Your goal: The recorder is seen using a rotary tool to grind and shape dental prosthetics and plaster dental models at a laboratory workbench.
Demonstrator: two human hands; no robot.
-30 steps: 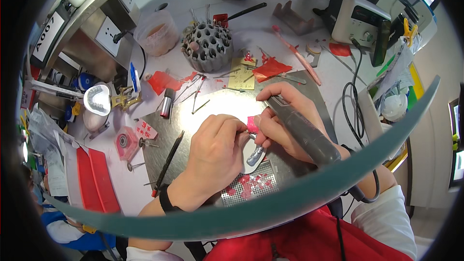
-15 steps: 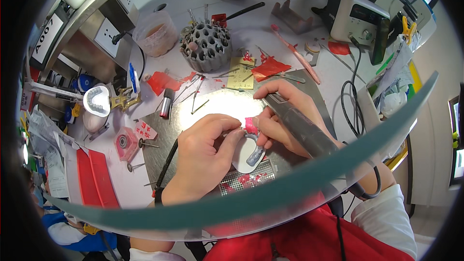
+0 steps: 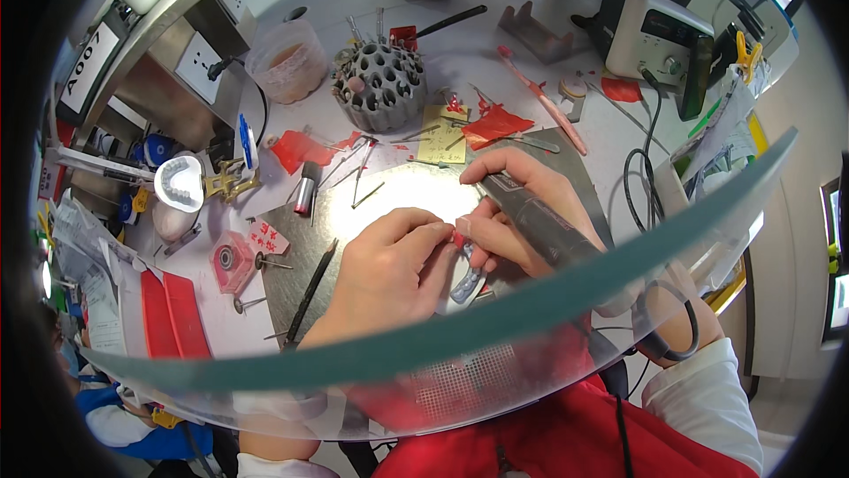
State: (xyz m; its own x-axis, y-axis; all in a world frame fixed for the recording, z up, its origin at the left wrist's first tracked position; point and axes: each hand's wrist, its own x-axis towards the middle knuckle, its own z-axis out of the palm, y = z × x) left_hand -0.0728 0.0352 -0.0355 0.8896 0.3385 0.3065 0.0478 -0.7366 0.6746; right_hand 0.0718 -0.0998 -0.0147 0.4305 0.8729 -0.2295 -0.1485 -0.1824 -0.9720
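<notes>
My left hand (image 3: 389, 270) is closed, its thumb and fingers pinched at a small piece of red wax (image 3: 458, 238). A black and grey handpiece (image 3: 541, 226) lies across my right hand (image 3: 495, 235), which is closed around it. My right fingertips also touch the wax, meeting the left ones there. Just below the fingertips is a dental model (image 3: 465, 283) with grey teeth on a white base. My left fingers cover part of it, and I cannot tell whether they also support it.
A grey bur holder (image 3: 378, 93) stands behind the hands, beside a plastic tub (image 3: 287, 62). Around lie red wax sheets (image 3: 497, 126), a pink toothbrush (image 3: 544, 98) and a black pencil (image 3: 312, 292). A control box (image 3: 653, 40) is at back right. A clear shield's green edge (image 3: 424, 359) crosses the foreground.
My left hand has shifted slightly right and now covers more of the model's white base. The fingertips of both hands have closed together over the wax, so less of it shows.
</notes>
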